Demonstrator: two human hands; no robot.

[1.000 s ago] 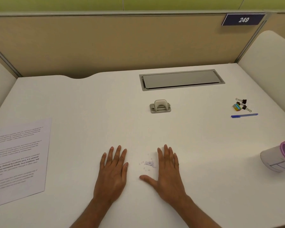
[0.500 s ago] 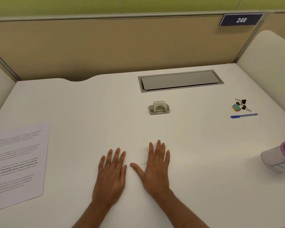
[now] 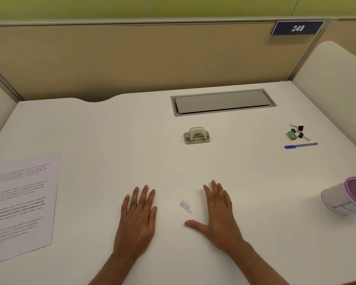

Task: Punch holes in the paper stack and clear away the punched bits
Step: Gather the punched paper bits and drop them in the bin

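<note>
A small heap of pale punched bits lies on the white desk, between my two hands. My left hand rests flat to the left of the heap, fingers spread, holding nothing. My right hand lies flat to the right of it, thumb stretched toward the heap, a gap between them. The printed paper stack lies at the desk's left edge. The grey hole punch stands farther back, in the middle.
A pink-rimmed white cup lies tipped on its side at the right edge. Binder clips and a small eraser sit back right, with a blue pen beside them. A grey cable hatch is set in the desk near the partition.
My right hand, which had slid left over the bits half a second ago, has moved back to the right, and the heap shows again. My left hand has barely shifted.
</note>
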